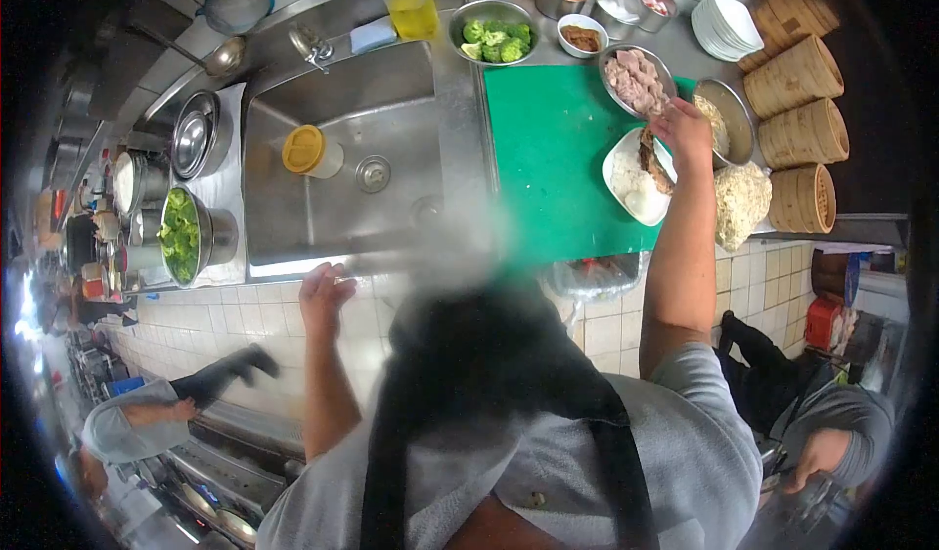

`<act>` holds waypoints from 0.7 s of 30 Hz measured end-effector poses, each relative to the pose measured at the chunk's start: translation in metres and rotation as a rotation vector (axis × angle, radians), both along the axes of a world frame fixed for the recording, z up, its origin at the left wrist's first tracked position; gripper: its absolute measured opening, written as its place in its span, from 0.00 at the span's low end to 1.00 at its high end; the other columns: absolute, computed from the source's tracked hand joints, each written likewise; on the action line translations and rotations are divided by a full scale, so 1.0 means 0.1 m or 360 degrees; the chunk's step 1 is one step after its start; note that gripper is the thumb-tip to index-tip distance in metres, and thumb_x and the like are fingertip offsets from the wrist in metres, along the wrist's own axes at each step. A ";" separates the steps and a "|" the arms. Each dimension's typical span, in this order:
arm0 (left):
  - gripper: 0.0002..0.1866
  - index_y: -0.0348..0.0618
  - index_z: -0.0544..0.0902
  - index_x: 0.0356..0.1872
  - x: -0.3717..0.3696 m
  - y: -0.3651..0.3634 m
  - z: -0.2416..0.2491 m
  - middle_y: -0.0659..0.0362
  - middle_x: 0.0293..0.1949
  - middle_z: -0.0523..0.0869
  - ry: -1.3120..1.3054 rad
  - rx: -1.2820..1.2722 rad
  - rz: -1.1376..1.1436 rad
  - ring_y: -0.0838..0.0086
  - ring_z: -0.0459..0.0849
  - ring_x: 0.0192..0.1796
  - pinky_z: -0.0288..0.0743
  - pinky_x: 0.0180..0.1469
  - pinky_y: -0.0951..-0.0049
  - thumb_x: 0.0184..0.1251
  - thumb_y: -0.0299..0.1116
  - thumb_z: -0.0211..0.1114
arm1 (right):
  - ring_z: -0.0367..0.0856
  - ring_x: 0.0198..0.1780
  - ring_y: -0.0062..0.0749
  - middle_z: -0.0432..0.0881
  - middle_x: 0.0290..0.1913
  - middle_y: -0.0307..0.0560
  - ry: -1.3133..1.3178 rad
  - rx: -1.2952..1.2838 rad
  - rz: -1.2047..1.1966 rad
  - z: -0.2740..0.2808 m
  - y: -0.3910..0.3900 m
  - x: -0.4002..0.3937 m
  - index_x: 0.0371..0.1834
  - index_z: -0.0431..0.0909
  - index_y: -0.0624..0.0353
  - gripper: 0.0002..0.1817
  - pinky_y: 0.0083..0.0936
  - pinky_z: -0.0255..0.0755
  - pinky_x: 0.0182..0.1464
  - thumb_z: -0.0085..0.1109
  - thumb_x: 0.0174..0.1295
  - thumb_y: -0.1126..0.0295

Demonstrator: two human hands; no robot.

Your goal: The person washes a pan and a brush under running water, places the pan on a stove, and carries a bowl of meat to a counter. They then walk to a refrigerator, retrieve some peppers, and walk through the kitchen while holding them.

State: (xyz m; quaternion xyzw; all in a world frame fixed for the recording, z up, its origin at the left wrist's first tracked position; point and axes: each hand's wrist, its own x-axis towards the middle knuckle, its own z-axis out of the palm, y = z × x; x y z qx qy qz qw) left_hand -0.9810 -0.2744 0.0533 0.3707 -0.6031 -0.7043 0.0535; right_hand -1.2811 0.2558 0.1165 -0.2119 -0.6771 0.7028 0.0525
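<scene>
My right hand (685,132) reaches to the lower edge of a metal bowl of pale meat pieces (636,79), its fingers bent together; what they hold, if anything, is too small to make out. Just below it, a white square bowl (626,201) with rice and dark brown meat (653,162) stands on the green cutting board (548,159). Another metal bowl with shredded food (722,122) is right of the hand. My left hand (327,294) hangs in front of the sink's edge, fingers bent and partly apart, holding nothing visible.
The sink (333,213) holds a yellow-lidded container (305,149). Broccoli bowls stand behind (496,42) and left (182,237). Bamboo steamers (802,134), white plates (726,24) and a bag of shreds (741,206) are at right. Two other people work behind me, left (137,423) and right (841,423).
</scene>
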 end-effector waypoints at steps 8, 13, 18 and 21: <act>0.13 0.39 0.74 0.49 0.43 -0.12 -0.10 0.54 0.44 0.83 -0.0008 -0.0090 0.0014 0.69 0.86 0.33 0.81 0.35 0.73 0.68 0.32 0.60 | 0.83 0.48 0.37 0.81 0.50 0.50 0.0056 -0.0315 0.1025 0.42 -1.24 0.57 0.57 0.73 0.64 0.19 0.31 0.77 0.50 0.57 0.65 0.68; 0.13 0.39 0.74 0.49 1.34 -0.35 -0.66 0.54 0.43 0.83 -0.0284 -0.0141 0.0064 0.67 0.86 0.31 0.81 0.32 0.72 0.68 0.33 0.60 | 0.83 0.43 0.30 0.83 0.45 0.51 0.0393 0.0297 0.1185 -0.41 -2.05 0.99 0.55 0.74 0.64 0.16 0.25 0.77 0.45 0.54 0.66 0.71; 0.21 0.40 0.78 0.44 2.96 -0.61 -1.46 0.54 0.40 0.83 -0.0913 0.0390 0.0237 0.62 0.83 0.42 0.77 0.45 0.62 0.51 0.38 0.74 | 0.78 0.31 0.19 0.83 0.32 0.43 -0.0010 0.0078 0.1229 -0.48 -2.19 1.59 0.47 0.78 0.63 0.11 0.19 0.72 0.33 0.56 0.65 0.70; 0.26 0.41 0.80 0.46 3.89 -0.92 -2.04 0.53 0.41 0.83 -0.0997 -0.1038 -0.1478 0.61 0.81 0.46 0.74 0.51 0.61 0.45 0.41 0.75 | 0.73 0.26 0.15 0.80 0.27 0.37 0.0005 0.0164 0.1186 -0.65 -2.18 1.77 0.41 0.80 0.63 0.09 0.17 0.67 0.29 0.58 0.65 0.69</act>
